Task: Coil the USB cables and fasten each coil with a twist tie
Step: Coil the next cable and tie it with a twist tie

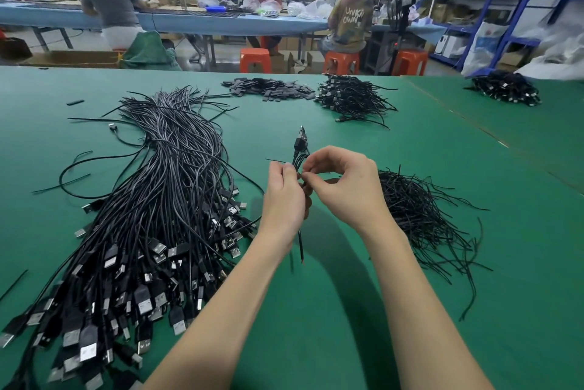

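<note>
My left hand (284,196) grips a coiled black USB cable (300,144) above the green table (347,310); its plug sticks up past my fingers and a loose end hangs below my palm. My right hand (344,184) pinches a thin black twist tie (275,161) at the coil, the tie's end poking out to the left. A big heap of uncoiled USB cables (151,215) lies to the left, plugs toward me. To the right of my hands lies a pile of black twist ties (417,215).
A heap of finished coils (350,97) and a pile of flat black pieces (268,87) lie at the far table edge. Another cable heap (505,89) sits far right. People sit on orange stools (254,59) at a blue bench beyond.
</note>
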The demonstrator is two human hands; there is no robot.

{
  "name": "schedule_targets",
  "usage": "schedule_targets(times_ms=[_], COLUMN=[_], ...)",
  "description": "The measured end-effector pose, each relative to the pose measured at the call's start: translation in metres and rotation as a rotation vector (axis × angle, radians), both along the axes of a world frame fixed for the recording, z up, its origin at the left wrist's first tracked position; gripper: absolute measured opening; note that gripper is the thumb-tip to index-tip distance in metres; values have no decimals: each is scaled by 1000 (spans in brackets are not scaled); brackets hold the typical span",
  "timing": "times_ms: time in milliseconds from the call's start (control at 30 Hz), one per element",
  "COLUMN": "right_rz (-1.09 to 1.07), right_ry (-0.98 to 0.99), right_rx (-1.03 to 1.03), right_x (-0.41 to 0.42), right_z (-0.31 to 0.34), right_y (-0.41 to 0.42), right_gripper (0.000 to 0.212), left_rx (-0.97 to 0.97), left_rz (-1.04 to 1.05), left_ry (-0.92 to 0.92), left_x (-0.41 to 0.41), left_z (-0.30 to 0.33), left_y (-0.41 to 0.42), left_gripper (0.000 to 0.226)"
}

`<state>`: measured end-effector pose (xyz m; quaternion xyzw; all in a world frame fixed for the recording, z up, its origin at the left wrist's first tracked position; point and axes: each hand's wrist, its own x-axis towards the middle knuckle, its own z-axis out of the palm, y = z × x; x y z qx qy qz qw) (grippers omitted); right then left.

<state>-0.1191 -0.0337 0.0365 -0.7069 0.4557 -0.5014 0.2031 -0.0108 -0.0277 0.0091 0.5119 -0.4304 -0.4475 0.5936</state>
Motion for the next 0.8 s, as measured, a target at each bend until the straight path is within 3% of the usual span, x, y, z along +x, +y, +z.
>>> schedule_targets(times_ms=[167,333,567,700,800], right_rz=[60,79,111,295,476], right_ry=[-31,-215,-734,-1040,-1131], right_rx=[28,134,709,977,1076], right_x=[-1,3,-3,-11,-21], right_z=[0,3,8,6,1], right_y=[0,1,-4,-8,-14], right_gripper=[19,21,29,39,45], left_rx=[27,76,-8,-55,-92], left_rz=[35,3,-70,-121,-179], left_ry=[28,309,445,439,407], left_x=[2,1,-1,-2,0], left_z=[2,11,19,18,17], left_y=[0,-2,0,3,4], left_gripper=[31,22,11,13,15])
